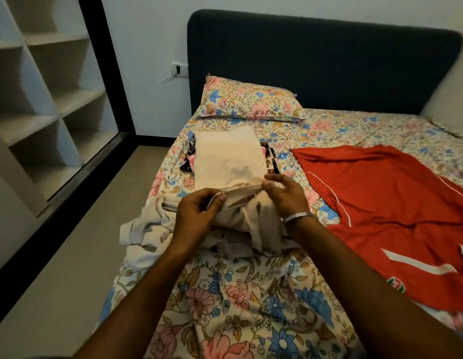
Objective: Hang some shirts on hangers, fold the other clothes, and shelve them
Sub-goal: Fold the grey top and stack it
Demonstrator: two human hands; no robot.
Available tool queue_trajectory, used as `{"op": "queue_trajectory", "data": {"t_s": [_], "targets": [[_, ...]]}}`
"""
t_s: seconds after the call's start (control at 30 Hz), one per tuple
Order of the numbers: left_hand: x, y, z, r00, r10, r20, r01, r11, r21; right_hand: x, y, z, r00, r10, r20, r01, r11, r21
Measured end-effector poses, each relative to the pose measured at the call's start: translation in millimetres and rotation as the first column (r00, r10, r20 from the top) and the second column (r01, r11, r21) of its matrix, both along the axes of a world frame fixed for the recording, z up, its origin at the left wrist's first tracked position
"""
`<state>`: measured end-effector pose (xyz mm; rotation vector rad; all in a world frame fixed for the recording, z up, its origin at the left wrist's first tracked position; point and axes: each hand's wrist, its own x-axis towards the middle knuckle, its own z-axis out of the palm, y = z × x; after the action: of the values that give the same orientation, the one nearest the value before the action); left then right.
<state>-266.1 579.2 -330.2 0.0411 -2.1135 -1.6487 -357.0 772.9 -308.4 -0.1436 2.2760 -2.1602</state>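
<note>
Beige garment bunched on the bed directly ahead, one hemmed edge lifted and stretched left to right between both hands. Left hand pinching that edge at its left end, fingers curled round the fabric; right hand pinching the right end, thumb and fingers closed narrow on the cloth, silver bangle at the wrist. Long axis of the held edge across the body, bulk of the garment hanging below and trailing left toward the bed's side. Both hands equally near. Likely still finding the hem before spreading flat. Soft, limp knit, heavily creased. Just beyond, a folded cream cloth atop a dark patterned piece. To the right, well apart, a smooth red jersey lying flat with white stripes. Open shelves at far left.
</note>
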Motion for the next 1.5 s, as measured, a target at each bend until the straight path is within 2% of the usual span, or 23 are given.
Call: {"op": "queue_trajectory", "data": {"t_s": [0.07,0.13,0.2,0.3,0.4,0.5,0.7,0.83,0.93,1.0,1.07,1.17,1.23,1.33,1.4,1.5], "targets": [[0.6,-4.0,1.5,1.000,0.010,0.023,-0.012,0.995,0.094,-6.0,10.9,-3.3,0.980,-0.084,-0.182,0.129,0.958,0.256],[1.5,-5.2,2.6,0.998,0.017,0.058,-0.025,0.989,0.148,-6.7,16.3,-7.7,0.948,-0.034,-0.316,0.200,0.837,0.509],[1.5,-5.2,2.1,0.995,-0.022,0.096,0.001,0.976,0.218,-0.8,13.0,-5.3,0.929,0.006,-0.369,0.233,0.765,0.601],[0.9,-3.7,5.0,0.994,-0.059,0.094,0.029,0.955,0.294,6.7,1.4,-1.8,0.877,0.137,-0.460,0.184,0.789,0.586],[-0.7,-2.1,10.9,0.999,-0.028,0.040,0.016,0.957,0.290,17.2,-12.1,-0.8,0.801,0.250,-0.544,0.087,0.851,0.518],[-1.7,-2.1,14.8,0.999,-0.033,0.006,0.030,0.947,0.320,28.0,-23.3,-1.4,0.725,0.313,-0.613,0.074,0.850,0.521],[2.7,0.7,15.7,0.998,-0.039,0.045,0.018,0.918,0.396,34.6,-30.0,-10.0,0.791,0.291,-0.538,0.023,0.865,0.501],[6.6,6.5,18.4,0.992,-0.091,0.089,0.051,0.926,0.374,42.5,-34.5,-10.1,0.712,0.339,-0.615,0.081,0.830,0.552],[4.8,4.4,25.9,0.978,-0.188,0.088,0.137,0.901,0.412,40.3,-35.1,-9.0,0.709,0.287,-0.644,0.138,0.839,0.526],[4.6,2.5,27.0,0.958,-0.275,0.074,0.220,0.879,0.422,37.2,-32.8,-8.2,0.747,0.239,-0.621,0.107,0.879,0.466],[7.1,3.9,25.2,0.951,-0.307,0.035,0.277,0.896,0.347,35.6,-32.4,-8.2,0.809,0.200,-0.553,0.045,0.916,0.398],[8.1,8.6,18.5,0.961,-0.272,-0.051,0.277,0.932,0.235,37.0,-35.7,-10.5,0.926,0.157,-0.343,-0.088,0.974,0.209],[5.3,9.6,14.3,0.980,-0.182,-0.079,0.192,0.972,0.138,36.3,-36.3,-12.7,0.979,0.157,-0.131,-0.155,0.988,0.028],[3.4,7.4,9.7,0.993,-0.007,-0.120,-0.005,0.995,-0.101,39.3,-36.0,-8.8,0.938,0.317,0.137,-0.289,0.938,-0.192],[4.6,5.0,7.4,0.986,0.062,-0.154,-0.091,0.977,-0.192,42.1,-35.9,-4.6,0.905,0.396,0.156,-0.361,0.908,-0.214],[4.6,-1.2,6.0,0.972,0.090,-0.216,-0.159,0.930,-0.331,38.4,-35.6,-8.6,0.916,0.398,0.059,-0.381,0.906,-0.185]]}}
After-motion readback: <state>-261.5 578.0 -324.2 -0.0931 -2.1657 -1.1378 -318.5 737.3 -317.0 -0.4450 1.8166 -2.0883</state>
